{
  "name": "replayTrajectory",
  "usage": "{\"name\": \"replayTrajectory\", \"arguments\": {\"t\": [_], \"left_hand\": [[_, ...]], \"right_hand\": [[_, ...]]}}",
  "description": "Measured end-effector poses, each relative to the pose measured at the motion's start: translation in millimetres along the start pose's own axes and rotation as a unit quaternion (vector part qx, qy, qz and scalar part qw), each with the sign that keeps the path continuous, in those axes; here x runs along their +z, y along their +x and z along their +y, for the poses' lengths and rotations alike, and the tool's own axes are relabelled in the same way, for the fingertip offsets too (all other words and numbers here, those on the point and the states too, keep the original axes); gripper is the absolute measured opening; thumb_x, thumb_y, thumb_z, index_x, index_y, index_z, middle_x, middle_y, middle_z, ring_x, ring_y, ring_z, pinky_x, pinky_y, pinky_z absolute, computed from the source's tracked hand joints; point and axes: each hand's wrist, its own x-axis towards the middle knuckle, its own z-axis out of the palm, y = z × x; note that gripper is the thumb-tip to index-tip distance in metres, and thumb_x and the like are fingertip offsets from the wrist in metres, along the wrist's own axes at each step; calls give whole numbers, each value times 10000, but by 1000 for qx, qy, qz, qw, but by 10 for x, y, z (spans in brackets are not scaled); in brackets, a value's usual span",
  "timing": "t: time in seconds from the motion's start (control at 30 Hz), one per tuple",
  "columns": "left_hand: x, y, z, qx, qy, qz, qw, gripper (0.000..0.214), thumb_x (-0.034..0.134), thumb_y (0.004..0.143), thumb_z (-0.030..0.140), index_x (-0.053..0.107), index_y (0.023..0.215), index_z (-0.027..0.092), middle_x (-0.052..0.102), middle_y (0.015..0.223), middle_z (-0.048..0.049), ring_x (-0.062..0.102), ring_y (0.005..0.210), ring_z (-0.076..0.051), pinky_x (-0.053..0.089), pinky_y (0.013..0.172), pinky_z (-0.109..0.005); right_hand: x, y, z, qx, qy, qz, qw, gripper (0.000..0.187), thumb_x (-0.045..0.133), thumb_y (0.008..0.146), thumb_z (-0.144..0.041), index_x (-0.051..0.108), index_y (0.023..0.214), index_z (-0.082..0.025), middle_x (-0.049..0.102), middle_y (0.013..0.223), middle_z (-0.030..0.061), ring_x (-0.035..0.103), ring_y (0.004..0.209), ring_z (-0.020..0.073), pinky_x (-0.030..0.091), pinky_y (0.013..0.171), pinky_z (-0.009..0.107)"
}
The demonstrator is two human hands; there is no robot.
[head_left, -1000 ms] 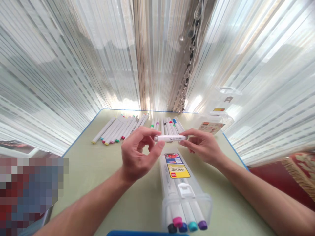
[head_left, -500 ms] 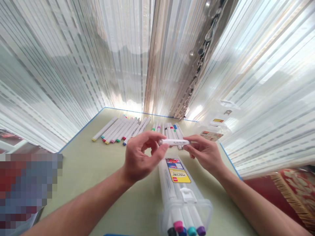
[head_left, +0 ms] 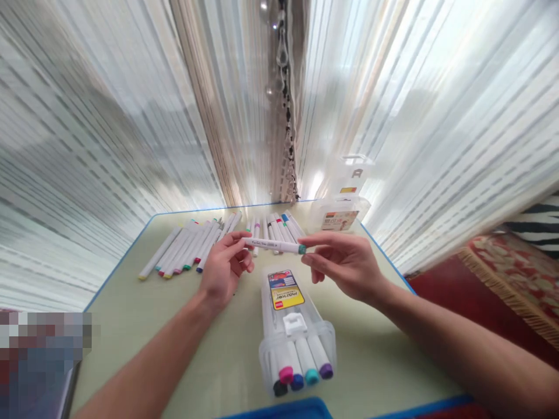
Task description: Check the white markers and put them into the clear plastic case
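The left hand [head_left: 222,270] has its grip clamped on the marker [head_left: 271,244], green cap [head_left: 302,249] newly showing; whether the right hand [head_left: 349,262] clamps it, I cannot tell.

Held marker [head_left: 273,245] white, teal-ended; tabletop [head_left: 218,361] pale green, blue-edged.

Pale green bench [head_left: 371,343] w/ blue edge [head_left: 126,252] under the fingers [head_left: 321,240]. White/grey striped curtains [head_left: 109,116] fill bkgd above & beyond fingers, lit v. bright up & R. of them; brown strip [head_left: 200,87] & bead string [head_left: 286,105] hang behind. Well R. of fingers: dk red surface [head_left: 441,297] (floor or furn., can't tell), fringed patterned cloth [head_left: 515,262], b&w striped cloth [head_left: 539,224] beyond.
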Motion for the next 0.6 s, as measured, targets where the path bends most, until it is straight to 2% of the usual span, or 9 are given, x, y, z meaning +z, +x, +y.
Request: {"name": "replayTrajectory", "arguments": {"t": [0.13, 0.23, 0.43, 0.6], "left_hand": [[14, 1, -12, -50, -31, -3, 998, 164, 645, 779, 121, 669, 942, 121, 586, 705, -13, 485, 496, -86, 426, 438, -208], [15, -2, -21, -63, -31, -5, 998, 158, 651, 779, 117, 678, 935, 117, 537, 649, 3, 480, 501, -90, 428, 447, -209], [-9, 2, -32, -70, -27, -9, 997, 181, 691, 755, 127, 690, 937, 128, 532, 671, 16, 470, 508, -75, 427, 466, -212], [-28, 28, -30, -55, -25, -7, 998, 212, 735, 733, 173, 688, 936, 131, 553, 691, 20, 489, 520, -68, 421, 463, -203]], "right_hand": [[-13, -7, -9, -54, -46, -14, 997, 246, 752, 823, -132, 767, 1066, -170, 780, 952, 62, 662, 525, 78, 583, 461, 190], [-46, 16, 45, -89, -104, -9, 991, 210, 718, 851, -149, 751, 1057, -129, 773, 938, 81, 662, 553, 89, 577, 473, 201], [-109, 82, 185, -52, -145, 6, 988, 175, 668, 891, -231, 733, 999, -110, 737, 814, 58, 594, 478, 70, 516, 438, 205], [-161, 96, 194, -15, -113, 8, 993, 213, 677, 885, -280, 729, 1028, -131, 732, 800, 49, 596, 504, 80, 510, 448, 212]]}}
